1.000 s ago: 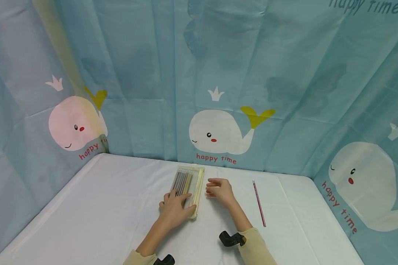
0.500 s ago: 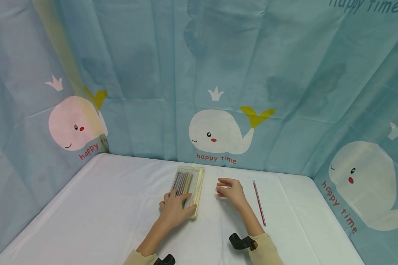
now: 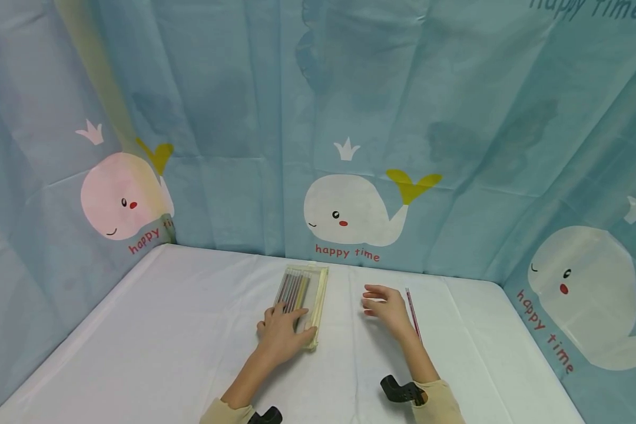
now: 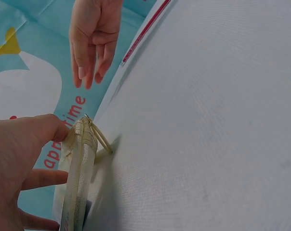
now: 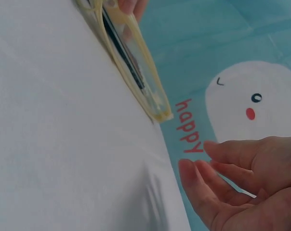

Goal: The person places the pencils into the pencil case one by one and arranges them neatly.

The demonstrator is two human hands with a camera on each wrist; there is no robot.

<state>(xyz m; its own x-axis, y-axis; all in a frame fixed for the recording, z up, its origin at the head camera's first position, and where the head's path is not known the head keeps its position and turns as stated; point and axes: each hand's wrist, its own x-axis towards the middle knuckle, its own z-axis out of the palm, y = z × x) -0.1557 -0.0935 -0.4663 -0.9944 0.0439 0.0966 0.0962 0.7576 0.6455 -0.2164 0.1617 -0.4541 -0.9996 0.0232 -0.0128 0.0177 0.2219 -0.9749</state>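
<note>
My left hand (image 3: 282,337) rests with spread fingers on a clear pencil case (image 3: 321,294) with pale yellow edging. Its thumb (image 4: 56,127) touches the edge near the zipper pull. Inside the case lie several pencils (image 3: 294,285) side by side, partly covered by the hand. Through the gap along its near edge, seen in the right wrist view, a dark pencil (image 5: 124,50) shows. My right hand (image 3: 387,306) hovers right of the case, its fingers loosely bent and holding nothing. Beyond it lies a single red pencil (image 3: 412,312), its lower end hidden behind the wrist.
A white cloth (image 3: 164,335) covers the table. Blue curtains (image 3: 233,118) with whale prints hang along its back and both sides. Black wrist cameras (image 3: 400,390) sit by the sleeves.
My right hand has moved away from the case to the right, toward the red pencil, whose lower end it now covers in the head view. The left hand has stayed on the case.
</note>
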